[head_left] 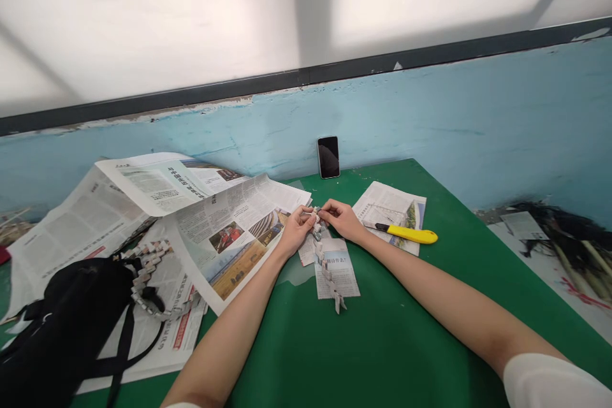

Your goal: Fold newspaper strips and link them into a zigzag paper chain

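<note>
A zigzag chain of folded newspaper strips [326,269] hangs down from between my hands towards me. My left hand [297,229] is closed around its upper part, thumb on top. At the chain's far end, the fingers of my right hand [342,219] pinch the paper; the exact fold under the fingertips is too small to make out. Beneath the chain lies a cut newspaper piece [348,280]. To the right of my right hand, a yellow-handled knife [411,234] rests on a folded newspaper sheet [382,197].
Large newspaper sheets [248,255] spread over the left of the green table [382,344]. A black bag [62,325] sits there beside another folded-paper chain [143,290]. A phone [328,157] leans on the blue wall [478,108]. Debris [568,236] lies beyond the right edge.
</note>
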